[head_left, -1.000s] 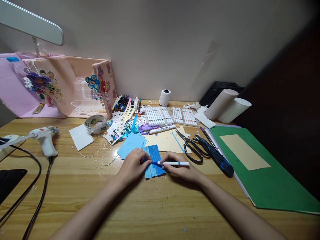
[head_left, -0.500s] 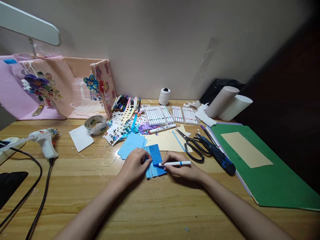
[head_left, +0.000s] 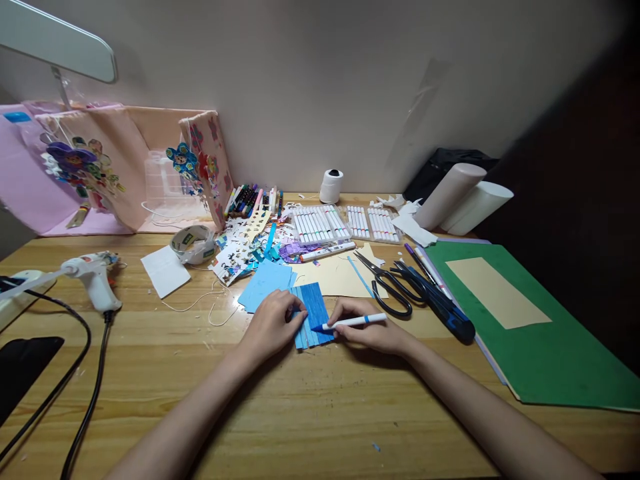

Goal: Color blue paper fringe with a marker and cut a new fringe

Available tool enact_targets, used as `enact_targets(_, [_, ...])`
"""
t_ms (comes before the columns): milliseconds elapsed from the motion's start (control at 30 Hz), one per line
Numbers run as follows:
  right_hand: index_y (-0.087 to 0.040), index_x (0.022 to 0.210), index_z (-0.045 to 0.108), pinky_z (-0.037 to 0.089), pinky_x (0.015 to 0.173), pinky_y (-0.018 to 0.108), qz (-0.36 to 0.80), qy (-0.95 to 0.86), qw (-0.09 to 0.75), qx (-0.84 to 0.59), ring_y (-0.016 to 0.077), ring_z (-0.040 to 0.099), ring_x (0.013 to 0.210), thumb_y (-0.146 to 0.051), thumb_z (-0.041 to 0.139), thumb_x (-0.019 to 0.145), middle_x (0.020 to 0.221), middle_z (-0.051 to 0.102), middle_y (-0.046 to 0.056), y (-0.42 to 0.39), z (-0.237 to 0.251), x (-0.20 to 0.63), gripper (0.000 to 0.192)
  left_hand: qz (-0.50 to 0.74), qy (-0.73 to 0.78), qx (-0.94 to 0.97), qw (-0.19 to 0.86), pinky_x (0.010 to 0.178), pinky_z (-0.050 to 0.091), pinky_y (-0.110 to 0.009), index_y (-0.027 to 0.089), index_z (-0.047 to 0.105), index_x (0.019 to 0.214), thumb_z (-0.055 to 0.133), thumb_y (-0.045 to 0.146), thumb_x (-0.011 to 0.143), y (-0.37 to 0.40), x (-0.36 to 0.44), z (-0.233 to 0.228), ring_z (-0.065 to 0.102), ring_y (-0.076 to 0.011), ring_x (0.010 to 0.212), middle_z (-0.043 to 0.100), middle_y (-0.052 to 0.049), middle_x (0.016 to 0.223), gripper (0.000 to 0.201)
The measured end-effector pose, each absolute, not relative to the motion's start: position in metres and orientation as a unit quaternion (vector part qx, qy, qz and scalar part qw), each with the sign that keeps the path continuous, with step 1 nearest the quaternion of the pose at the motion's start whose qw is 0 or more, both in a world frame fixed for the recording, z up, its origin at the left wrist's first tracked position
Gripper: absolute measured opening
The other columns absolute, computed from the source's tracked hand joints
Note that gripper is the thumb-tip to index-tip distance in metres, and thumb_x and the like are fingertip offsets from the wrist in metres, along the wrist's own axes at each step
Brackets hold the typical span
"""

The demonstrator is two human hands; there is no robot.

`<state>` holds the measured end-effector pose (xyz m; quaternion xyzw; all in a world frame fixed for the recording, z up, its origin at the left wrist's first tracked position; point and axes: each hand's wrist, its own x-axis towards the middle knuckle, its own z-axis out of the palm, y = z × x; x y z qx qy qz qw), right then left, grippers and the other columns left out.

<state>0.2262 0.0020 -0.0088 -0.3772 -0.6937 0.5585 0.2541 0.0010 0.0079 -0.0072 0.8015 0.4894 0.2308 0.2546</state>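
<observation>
On desk | right hand [head_left: 367,331] holds marker [head_left: 350,323] | blue card [head_left: 313,313] | labels unreadable

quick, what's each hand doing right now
Left hand: fingers curled, pressing down the blue striped paper piece.
Right hand: closed on the white blue-tipped marker pen.

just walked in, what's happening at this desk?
A person is colouring a small blue paper piece on a wooden desk. The left hand pins its left edge flat. The right hand holds a blue-tipped white marker, tip on the paper. Black scissors lie just beyond.
</observation>
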Motion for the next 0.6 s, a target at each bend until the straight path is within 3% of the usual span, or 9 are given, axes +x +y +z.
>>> enact_targets(600, [-0.014,0.082,0.059,0.045,0.059,0.023,0.600,-0.665,0.261,-0.359,0.0135,0.061,0.066,-0.015,0.058,0.078,0.073,0.064,0.003,0.0029,-0.0127,0.2264,0.004,0.218,0.493,0.807,0.239,0.064,0.038,-0.031,0.018,0.058,0.083,0.061,0.028,0.077,0.0035,0.0005,-0.0036,0.050,-0.0196,0.073,0.054,-0.001,0.071,0.012])
